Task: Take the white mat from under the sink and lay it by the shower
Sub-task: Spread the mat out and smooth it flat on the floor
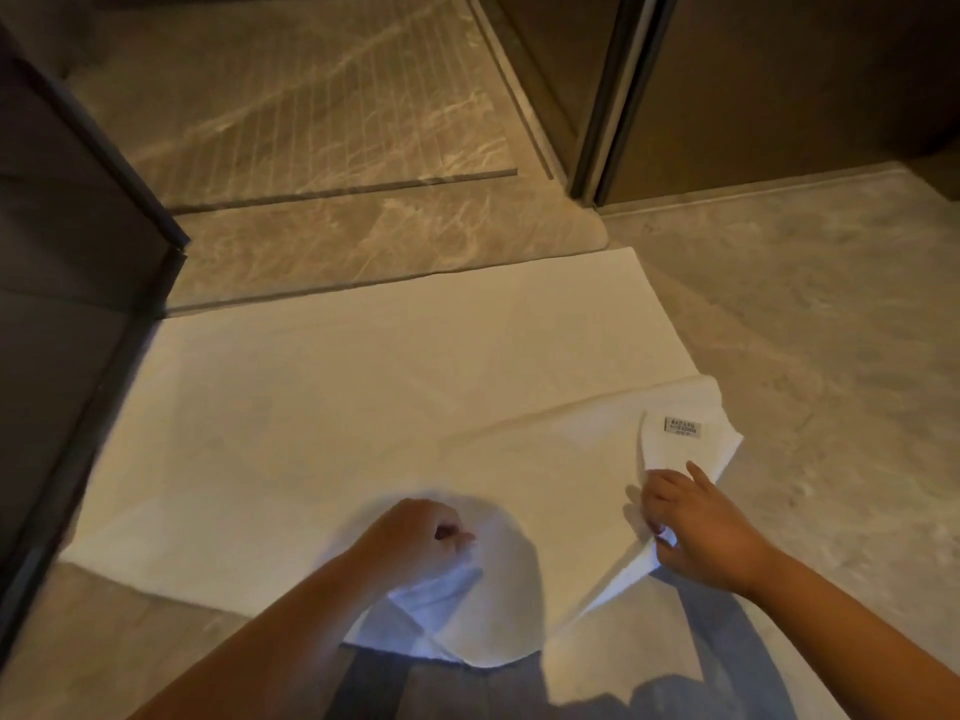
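Observation:
The white mat (332,407) lies mostly spread on the floor, its far edge against the shower's raised marble threshold (363,252). Its near right part is still bunched and folded over, with a small sewn label (683,426) showing. My left hand (421,537) is closed on a raised fold of the mat at its near edge. My right hand (691,527) pinches the folded right corner, fingers on top of the cloth.
The shower floor (322,106) with ribbed marble lies beyond the threshold. A dark glass panel frame (98,210) stands at the left, a dark door frame (602,122) at the right. Grey stone floor (831,330) stretches to the right of the mat.

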A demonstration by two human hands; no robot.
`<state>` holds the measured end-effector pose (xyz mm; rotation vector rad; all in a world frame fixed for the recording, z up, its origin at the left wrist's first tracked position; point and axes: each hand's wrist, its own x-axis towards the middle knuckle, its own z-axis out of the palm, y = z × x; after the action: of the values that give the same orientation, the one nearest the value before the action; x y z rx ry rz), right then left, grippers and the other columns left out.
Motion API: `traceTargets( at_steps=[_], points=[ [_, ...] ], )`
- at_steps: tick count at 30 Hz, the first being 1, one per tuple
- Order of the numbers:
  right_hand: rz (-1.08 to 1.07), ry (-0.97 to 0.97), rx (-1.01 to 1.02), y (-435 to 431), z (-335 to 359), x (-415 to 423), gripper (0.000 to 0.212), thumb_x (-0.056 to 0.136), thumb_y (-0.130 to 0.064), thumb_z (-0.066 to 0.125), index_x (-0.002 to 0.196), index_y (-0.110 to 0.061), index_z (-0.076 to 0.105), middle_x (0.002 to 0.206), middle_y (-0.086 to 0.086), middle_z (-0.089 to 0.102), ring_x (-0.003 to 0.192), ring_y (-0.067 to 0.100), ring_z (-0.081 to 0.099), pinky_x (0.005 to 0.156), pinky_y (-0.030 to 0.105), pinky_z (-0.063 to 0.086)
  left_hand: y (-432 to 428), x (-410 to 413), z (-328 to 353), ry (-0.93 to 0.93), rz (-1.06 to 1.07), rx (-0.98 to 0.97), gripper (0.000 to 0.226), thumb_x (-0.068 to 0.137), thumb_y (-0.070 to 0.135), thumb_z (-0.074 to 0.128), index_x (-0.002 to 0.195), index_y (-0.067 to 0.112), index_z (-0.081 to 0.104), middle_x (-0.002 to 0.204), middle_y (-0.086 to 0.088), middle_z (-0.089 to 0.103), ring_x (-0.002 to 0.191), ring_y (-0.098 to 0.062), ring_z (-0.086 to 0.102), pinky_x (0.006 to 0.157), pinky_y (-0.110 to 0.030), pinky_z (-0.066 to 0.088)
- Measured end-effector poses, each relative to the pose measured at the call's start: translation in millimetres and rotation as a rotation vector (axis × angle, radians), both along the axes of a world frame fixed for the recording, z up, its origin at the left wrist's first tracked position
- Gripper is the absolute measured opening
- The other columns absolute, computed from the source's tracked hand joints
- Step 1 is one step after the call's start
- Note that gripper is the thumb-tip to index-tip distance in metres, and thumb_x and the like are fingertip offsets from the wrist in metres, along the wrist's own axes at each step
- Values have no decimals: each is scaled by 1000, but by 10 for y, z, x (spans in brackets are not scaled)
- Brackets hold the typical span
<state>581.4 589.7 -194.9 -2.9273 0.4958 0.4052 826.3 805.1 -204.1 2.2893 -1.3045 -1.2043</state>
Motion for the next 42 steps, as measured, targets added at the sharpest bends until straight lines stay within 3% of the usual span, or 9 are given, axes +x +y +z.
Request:
traceTargets(
  at_steps=[6,10,13,17,21,24,29,36,42],
  points=[
    [-158,118,43,-21,176,-338,19,80,-31,56,91,-17,63,142,-5,40,142,15,9,115,46,-2,-448,-131,-121,-337,-90,-238,34,83,34,58,113,18,58,127,-5,51,119,-23,44,96,-28,33],
    [-169,156,24,89,159,-455,19,81,-25,57,96,-14,63,128,3,50,132,22,32,114,47,9,-695,-333,-195,-399,-237,-179,53,84,45,53,131,25,40,153,-5,20,141,-18,11,111,-39,14],
    [-209,26,1,193,126,-586,18,54,-10,80,65,-8,66,82,9,68,83,29,64,77,31,53,-776,-491,-267,-449,-318,-119,66,81,53,52,137,27,29,156,-6,6,142,-23,-2,110,-50,11],
    [-409,-156,39,378,-44,-826,24,50,-3,83,48,-9,59,51,8,62,48,21,60,39,18,43,-664,-654,-442,-413,-403,-30,77,81,57,49,143,29,13,155,-3,-14,140,-25,-15,108,-58,10],
    [-754,-315,124,372,-203,-972,24,81,5,55,58,2,60,58,19,60,56,28,58,51,31,45,-570,-664,-528,-439,-441,-16,79,81,61,45,143,34,3,153,-2,-22,140,-24,-17,107,-59,15],
    [-724,-262,148,289,-122,-965,12,68,8,66,78,0,67,77,20,65,70,37,63,59,37,50,-568,-677,-526,-469,-456,-14,79,82,63,42,143,34,1,150,-3,-25,140,-26,-17,107,-58,15],
    [-597,37,134,186,-149,-832,50,87,-36,54,133,-23,41,142,4,36,128,24,37,102,36,33,-544,-703,-514,-448,-457,-13,80,81,64,41,142,35,-1,144,-2,-32,138,-27,-21,107,-60,11],
    [-657,85,55,303,-228,-912,45,84,-43,54,125,-27,48,135,7,42,123,27,41,108,48,22,-562,-650,-449,-380,-459,-23,78,80,63,45,142,37,7,153,0,-22,138,-23,-22,106,-62,10],
    [-534,-40,158,201,-151,-313,39,88,-40,50,124,-24,49,131,6,42,119,22,43,94,29,37,-620,-272,-79,-406,-332,-109,64,84,54,48,139,29,29,154,-8,14,140,-20,14,110,-37,22]
  ],
)
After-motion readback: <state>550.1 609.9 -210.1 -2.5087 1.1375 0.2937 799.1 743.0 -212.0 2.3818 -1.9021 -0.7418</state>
